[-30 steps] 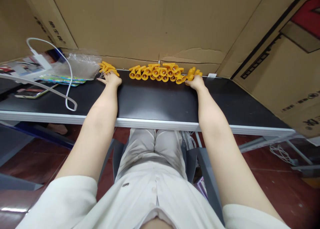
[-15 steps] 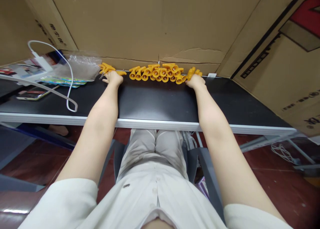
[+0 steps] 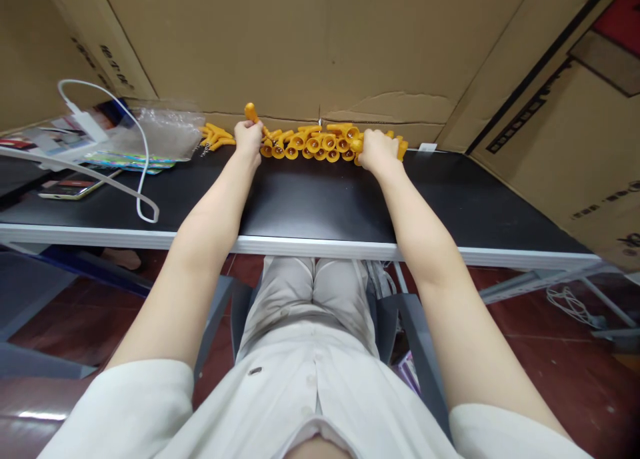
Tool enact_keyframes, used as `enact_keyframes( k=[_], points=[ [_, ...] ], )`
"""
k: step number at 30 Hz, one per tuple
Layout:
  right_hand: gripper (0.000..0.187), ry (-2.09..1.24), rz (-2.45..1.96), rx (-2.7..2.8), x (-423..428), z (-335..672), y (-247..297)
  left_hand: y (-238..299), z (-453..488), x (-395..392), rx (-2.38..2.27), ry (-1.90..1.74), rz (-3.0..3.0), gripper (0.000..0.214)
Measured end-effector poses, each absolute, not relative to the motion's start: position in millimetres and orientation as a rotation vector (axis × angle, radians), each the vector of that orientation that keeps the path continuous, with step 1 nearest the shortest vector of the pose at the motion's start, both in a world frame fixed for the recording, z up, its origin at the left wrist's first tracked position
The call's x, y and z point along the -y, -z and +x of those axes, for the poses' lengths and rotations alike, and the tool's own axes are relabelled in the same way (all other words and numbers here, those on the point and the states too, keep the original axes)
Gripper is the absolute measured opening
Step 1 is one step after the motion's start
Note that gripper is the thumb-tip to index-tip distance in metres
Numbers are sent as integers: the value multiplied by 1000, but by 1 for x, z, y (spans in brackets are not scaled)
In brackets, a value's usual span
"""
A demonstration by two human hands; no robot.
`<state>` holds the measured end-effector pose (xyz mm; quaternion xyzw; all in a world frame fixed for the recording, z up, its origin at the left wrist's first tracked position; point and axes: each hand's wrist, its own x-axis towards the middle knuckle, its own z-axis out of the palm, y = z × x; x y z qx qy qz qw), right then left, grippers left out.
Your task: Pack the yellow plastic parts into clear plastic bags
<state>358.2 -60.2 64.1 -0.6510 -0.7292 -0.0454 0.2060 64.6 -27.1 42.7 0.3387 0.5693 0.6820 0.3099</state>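
My left hand (image 3: 249, 144) is closed on a yellow piece (image 3: 251, 112) whose rounded end sticks up above the fingers. To its left lie several branching yellow parts (image 3: 216, 137) with small metal chains. Along the cardboard at the back runs a stacked row of yellow trumpet-shaped pieces (image 3: 313, 143), their flared, hollow ends facing me. At the row's right end my right hand (image 3: 379, 151) is closed round another yellow piece (image 3: 357, 143), its rounded end showing left of the fingers. More yellow parts (image 3: 402, 147) show just beyond that hand, partly covered by it.
The black table (image 3: 320, 202) has a silver front edge. On the left are a clear plastic bag (image 3: 167, 135), a phone (image 3: 73, 189) and a white cable (image 3: 146, 152). Cardboard walls (image 3: 300, 52) enclose the back and sides. A small white item (image 3: 427, 147) lies at the back right.
My left hand has moved right, away from the chained parts, and now holds a yellow piece raised upright. My right hand has shifted left, bringing a yellow piece to the row's right end.
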Motion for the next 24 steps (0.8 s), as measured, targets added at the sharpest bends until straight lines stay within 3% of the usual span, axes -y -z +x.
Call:
enact_keyframes(
  k=[6,14,24],
  points=[
    [28,14,-1673,2269,70,336,-57,-47,104,48,-1251,-1732,909,18],
    [33,-200,-1396,2353,64,331,-50,-49,123,57,-1170,-1720,902,19],
    [27,-275,-1343,2280,62,334,-51,-53,124,66,-1296,-1699,1045,55]
  ],
)
